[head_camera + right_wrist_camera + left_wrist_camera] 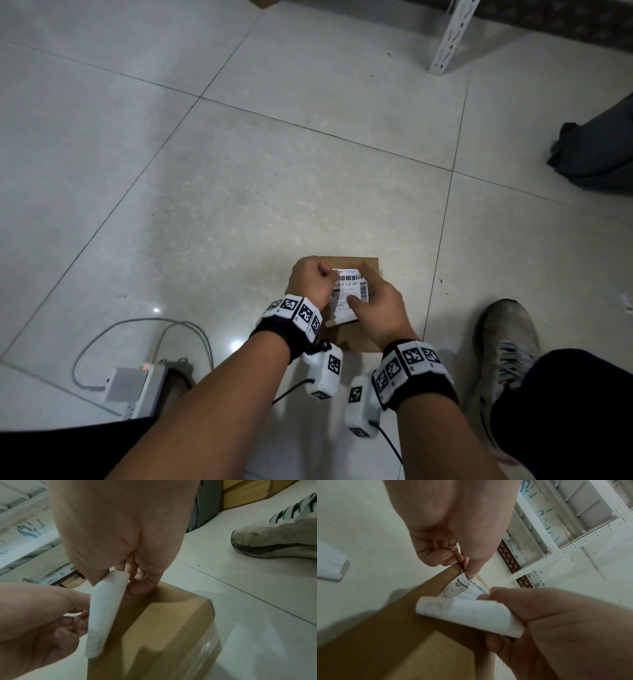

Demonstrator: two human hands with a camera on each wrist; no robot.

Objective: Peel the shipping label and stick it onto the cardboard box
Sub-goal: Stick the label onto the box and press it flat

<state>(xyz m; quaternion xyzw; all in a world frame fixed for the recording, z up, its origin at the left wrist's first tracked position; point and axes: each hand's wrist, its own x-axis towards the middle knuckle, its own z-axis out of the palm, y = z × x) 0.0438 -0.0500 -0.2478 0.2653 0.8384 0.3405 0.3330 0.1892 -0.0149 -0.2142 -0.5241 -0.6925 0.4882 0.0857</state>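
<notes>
Two bare hands work together just above the brown cardboard box (373, 270), which stands on the pale tiled floor (239, 171) with the person's grey laced sneaker (503, 342) to its right. The white printed shipping label (349, 291) is held over the box's top, not yet pressed down. The left hand (308, 284) has its fingers (436, 555) curled, thumb and fingertips pinching the label's far left corner. The right hand (380, 308) pinches the label's near right side between thumb and fingers. At the near end of the label a white strip curls back on itself (467, 615); whether this is the backing sheet coming away or the label's own end I cannot tell.

The label looks thin, light and floppy, so it will likely sag, curl and stick to itself or to the fingers if the glued face is exposed. I judge the best hold is at the extreme corners and edges, keeping it taut between both hands, then laying one edge on the box and smoothing outward. The box seems stiff enough to take that pressure.

Readable print: barcodes along the top and right edge, and large digits that look like "010 T10 43"; the smaller lines are too fine to read.
</notes>
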